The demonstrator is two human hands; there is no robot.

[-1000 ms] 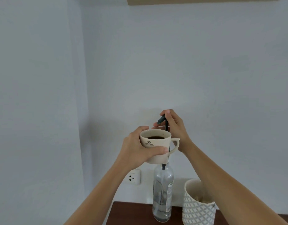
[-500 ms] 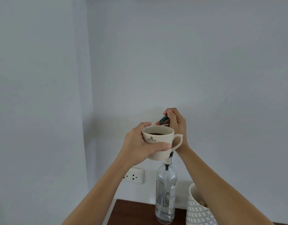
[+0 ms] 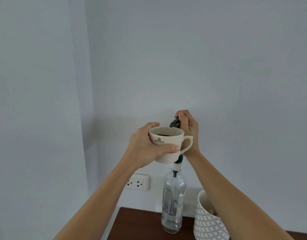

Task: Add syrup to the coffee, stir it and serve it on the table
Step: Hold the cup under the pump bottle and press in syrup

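My left hand point(image 3: 145, 146) grips a cream coffee mug point(image 3: 168, 144) with a dark logo, held in the air in front of the wall. Dark coffee shows inside it. Just behind the mug's rim is the dark pump head point(image 3: 174, 122) of a clear syrup bottle point(image 3: 173, 201), whose spout points over the cup. My right hand point(image 3: 189, 130) is closed on top of that pump. The bottle stands on a dark wooden table point(image 3: 140, 222), and the mug hides its neck.
A white lattice-patterned container point(image 3: 209, 224) with brownish contents stands right of the bottle, partly behind my right forearm. A white double wall socket point(image 3: 138, 182) sits low on the wall behind my left forearm. Two plain walls meet in a corner at left.
The view has tilted slightly up and shifted. The mug stays under the spout, and my right hand has closed lower over the pump head.
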